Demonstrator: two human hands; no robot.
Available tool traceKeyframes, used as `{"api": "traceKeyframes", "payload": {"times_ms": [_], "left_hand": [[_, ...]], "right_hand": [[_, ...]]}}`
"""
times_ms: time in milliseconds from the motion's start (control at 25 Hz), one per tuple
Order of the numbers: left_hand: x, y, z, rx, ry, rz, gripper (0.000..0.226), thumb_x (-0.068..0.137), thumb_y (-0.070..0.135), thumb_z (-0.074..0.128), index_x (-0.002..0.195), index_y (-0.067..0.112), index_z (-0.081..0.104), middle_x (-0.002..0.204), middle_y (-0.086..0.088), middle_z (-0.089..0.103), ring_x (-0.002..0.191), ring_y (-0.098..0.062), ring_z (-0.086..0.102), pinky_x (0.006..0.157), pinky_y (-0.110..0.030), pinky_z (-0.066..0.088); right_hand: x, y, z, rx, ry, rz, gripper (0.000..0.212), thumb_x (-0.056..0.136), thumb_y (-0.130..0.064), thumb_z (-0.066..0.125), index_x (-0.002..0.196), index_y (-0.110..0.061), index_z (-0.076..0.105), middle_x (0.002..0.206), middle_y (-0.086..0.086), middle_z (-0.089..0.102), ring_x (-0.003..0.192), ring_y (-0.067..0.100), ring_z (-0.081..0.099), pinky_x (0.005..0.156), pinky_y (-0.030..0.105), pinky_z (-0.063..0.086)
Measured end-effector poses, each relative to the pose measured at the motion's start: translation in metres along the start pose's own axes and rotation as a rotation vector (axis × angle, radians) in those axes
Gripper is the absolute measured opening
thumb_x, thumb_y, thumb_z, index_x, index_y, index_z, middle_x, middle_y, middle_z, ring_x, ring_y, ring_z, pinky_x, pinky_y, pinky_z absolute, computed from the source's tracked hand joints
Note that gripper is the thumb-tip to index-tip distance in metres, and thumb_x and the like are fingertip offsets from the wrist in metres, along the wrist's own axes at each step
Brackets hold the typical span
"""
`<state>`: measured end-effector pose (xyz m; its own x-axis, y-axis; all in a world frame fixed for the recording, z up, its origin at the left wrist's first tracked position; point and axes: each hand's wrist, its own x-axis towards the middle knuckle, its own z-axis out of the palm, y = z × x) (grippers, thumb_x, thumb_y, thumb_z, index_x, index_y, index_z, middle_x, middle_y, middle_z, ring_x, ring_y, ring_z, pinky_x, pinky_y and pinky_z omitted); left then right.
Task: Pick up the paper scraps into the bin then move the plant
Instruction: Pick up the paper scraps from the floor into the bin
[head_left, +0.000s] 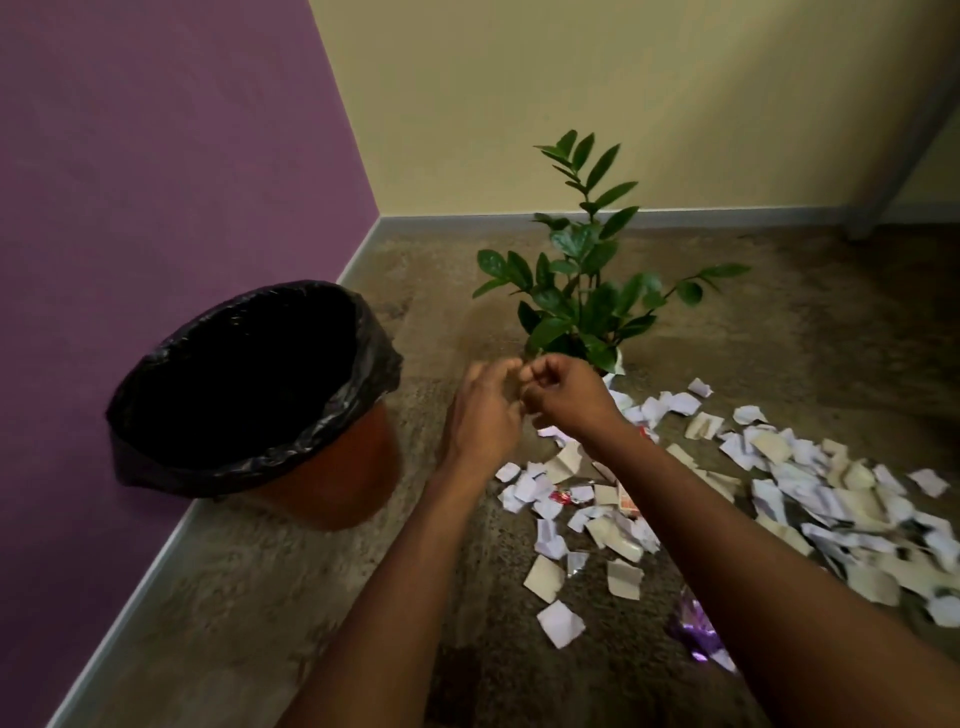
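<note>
Black liner covers the rim of the orange bin (332, 467) at your 10 o'clock. Your left hand (483, 410) and right hand (566, 395) meet at 12 o'clock, fingers curled; whether they pinch a scrap cannot be told through blur. The paper scraps (779, 499) spread over the carpet (249, 597) toward 3 o'clock. The potted plant (582, 291) stands just beyond your hands.

I see a brown carpet floor (270, 597). On it sit a bin (332, 478), a plant (587, 291), and lots of paper scraps (789, 499).
</note>
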<state>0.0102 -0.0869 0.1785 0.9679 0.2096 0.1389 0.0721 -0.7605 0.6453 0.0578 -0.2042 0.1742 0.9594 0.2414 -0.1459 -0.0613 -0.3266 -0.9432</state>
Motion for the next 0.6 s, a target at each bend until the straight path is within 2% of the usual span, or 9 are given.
{"api": "traceKeyframes", "payload": {"times_ms": [80, 200, 280, 360, 400, 480, 600], "left_hand": [[0.005, -0.008, 0.031, 0.003, -0.130, -0.035, 0.051, 0.085, 0.012, 0.067, 0.133, 0.026, 0.054, 0.132, -0.005, 0.050, 0.105, -0.025, 0.062, 0.089, -0.038, 0.053], [0.012, -0.027, 0.074, 0.047, -0.230, -0.055, 0.050, 0.087, 0.020, 0.067, 0.135, 0.024, 0.053, 0.139, -0.007, 0.046, 0.115, -0.028, 0.057, 0.094, -0.037, 0.050], [0.019, -0.043, 0.102, 0.108, -0.317, -0.028, 0.052, 0.086, 0.022, 0.067, 0.136, 0.021, 0.052, 0.142, -0.008, 0.044, 0.124, -0.029, 0.052, 0.099, -0.039, 0.048], [0.027, -0.056, 0.125, 0.165, -0.381, -0.028, 0.061, 0.083, 0.024, 0.070, 0.139, 0.018, 0.048, 0.147, -0.009, 0.040, 0.130, -0.030, 0.047, 0.102, -0.040, 0.045], [0.031, -0.062, 0.134, 0.198, -0.406, -0.033, 0.066, 0.082, 0.028, 0.072, 0.141, 0.018, 0.045, 0.151, -0.008, 0.035, 0.134, -0.030, 0.042, 0.105, -0.040, 0.042], [0.037, -0.072, 0.151, 0.244, -0.458, -0.064, 0.079, 0.081, 0.036, 0.074, 0.148, 0.019, 0.034, 0.159, -0.006, 0.019, 0.142, -0.029, 0.029, 0.111, -0.039, 0.036], [0.041, -0.087, 0.169, 0.152, -0.456, -0.128, 0.104, 0.077, 0.041, 0.078, 0.155, 0.022, 0.012, 0.163, -0.007, 0.005, 0.148, -0.026, 0.016, 0.114, -0.035, 0.027]], "right_hand": [[0.008, 0.036, -0.018, -0.107, 0.043, 0.075, 0.010, 0.083, -0.005, 0.063, 0.088, -0.014, 0.064, 0.088, 0.013, 0.068, 0.083, 0.031, 0.067, 0.075, 0.046, 0.058], [0.019, 0.084, -0.045, -0.328, 0.043, 0.164, 0.015, 0.079, -0.009, 0.070, 0.093, -0.012, 0.066, 0.099, 0.012, 0.070, 0.095, 0.030, 0.066, 0.084, 0.041, 0.054], [0.027, 0.113, -0.066, -0.442, 0.056, 0.231, 0.022, 0.077, -0.013, 0.073, 0.097, -0.014, 0.065, 0.106, 0.011, 0.069, 0.097, 0.027, 0.064, 0.081, 0.031, 0.050], [0.035, 0.136, -0.090, -0.483, 0.154, 0.298, 0.035, 0.075, -0.019, 0.075, 0.107, -0.012, 0.065, 0.108, 0.013, 0.068, 0.095, 0.026, 0.065, 0.078, 0.025, 0.047], [0.041, 0.146, -0.103, -0.523, 0.220, 0.290, 0.039, 0.074, -0.023, 0.074, 0.110, -0.010, 0.065, 0.110, 0.013, 0.068, 0.099, 0.028, 0.064, 0.082, 0.026, 0.048], [0.058, 0.166, -0.130, -0.620, 0.302, 0.226, 0.043, 0.075, -0.030, 0.072, 0.111, -0.009, 0.065, 0.114, 0.014, 0.065, 0.109, 0.032, 0.060, 0.094, 0.036, 0.047], [0.089, 0.187, -0.157, -0.575, 0.354, 0.272, 0.060, 0.072, -0.033, 0.076, 0.124, -0.015, 0.054, 0.128, 0.015, 0.053, 0.118, 0.034, 0.053, 0.098, 0.047, 0.046]]}}
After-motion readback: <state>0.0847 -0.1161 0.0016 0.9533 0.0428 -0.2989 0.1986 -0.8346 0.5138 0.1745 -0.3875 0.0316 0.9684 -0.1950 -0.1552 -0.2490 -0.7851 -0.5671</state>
